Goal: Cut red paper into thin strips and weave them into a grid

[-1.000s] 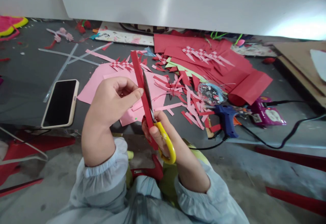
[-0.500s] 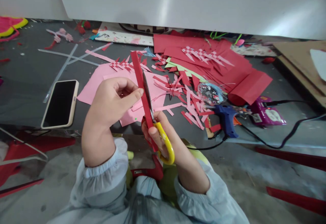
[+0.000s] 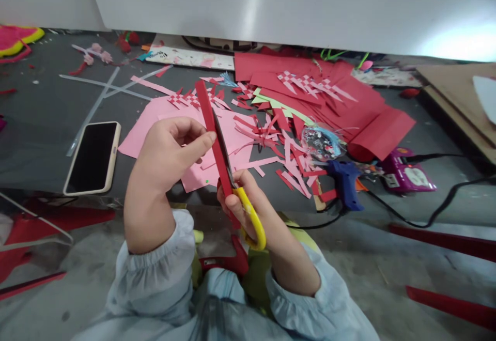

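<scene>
Between thumb and fingers, my left hand (image 3: 182, 139) pinches a long red paper strip (image 3: 210, 119), held slanting up and away from me. My right hand (image 3: 248, 196) grips yellow-handled scissors (image 3: 251, 219). The dark blades lie along the strip's right edge, nearly closed together. The strip's lower end runs down past my right fingers, partly hidden. Beneath my hands on the table are pink paper sheets (image 3: 141, 126). Beyond the strip's tip rest woven red-and-pink checkered paper pieces (image 3: 189, 98).
A phone (image 3: 93, 157) lies at left near clear glue sticks (image 3: 91, 113). Red and pink scraps (image 3: 292, 160) lie right of my hands, beside a blue glue gun (image 3: 346, 183) with a black cord. Red paper sheets (image 3: 329, 103) and a purple packet (image 3: 406, 173) sit farther right.
The red strip and scissors have tilted very slightly to the left, with my left fingers shifting a little. Both hands keep their hold; the rest looks the same.
</scene>
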### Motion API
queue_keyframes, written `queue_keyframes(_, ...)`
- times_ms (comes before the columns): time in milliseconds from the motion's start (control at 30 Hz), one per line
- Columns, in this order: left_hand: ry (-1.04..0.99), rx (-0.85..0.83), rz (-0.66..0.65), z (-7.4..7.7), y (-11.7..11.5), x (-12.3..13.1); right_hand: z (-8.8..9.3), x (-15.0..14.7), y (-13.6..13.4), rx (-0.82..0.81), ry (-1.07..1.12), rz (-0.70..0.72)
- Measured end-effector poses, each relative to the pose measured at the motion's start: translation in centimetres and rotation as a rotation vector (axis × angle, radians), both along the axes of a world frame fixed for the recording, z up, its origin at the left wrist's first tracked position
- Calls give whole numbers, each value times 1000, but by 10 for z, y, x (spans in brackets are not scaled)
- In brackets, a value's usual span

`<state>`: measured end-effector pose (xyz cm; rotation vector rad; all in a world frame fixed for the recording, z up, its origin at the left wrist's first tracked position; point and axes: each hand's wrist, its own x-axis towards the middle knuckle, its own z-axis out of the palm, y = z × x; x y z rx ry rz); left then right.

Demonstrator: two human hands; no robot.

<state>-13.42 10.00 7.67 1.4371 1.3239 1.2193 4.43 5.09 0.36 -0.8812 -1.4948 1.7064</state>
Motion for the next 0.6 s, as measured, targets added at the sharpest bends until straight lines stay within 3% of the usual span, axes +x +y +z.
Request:
queue_keyframes(167, -50, 21, 77, -2, 1, -2, 0, 0, 0, 13, -5, 39)
queue_keyframes(367, -60, 12, 72, 3, -2, -1, 2, 1, -1, 8, -24, 13)
queue_keyframes(600, -144, 52, 100, -2, 0, -1, 3, 3, -1, -17, -41, 24)
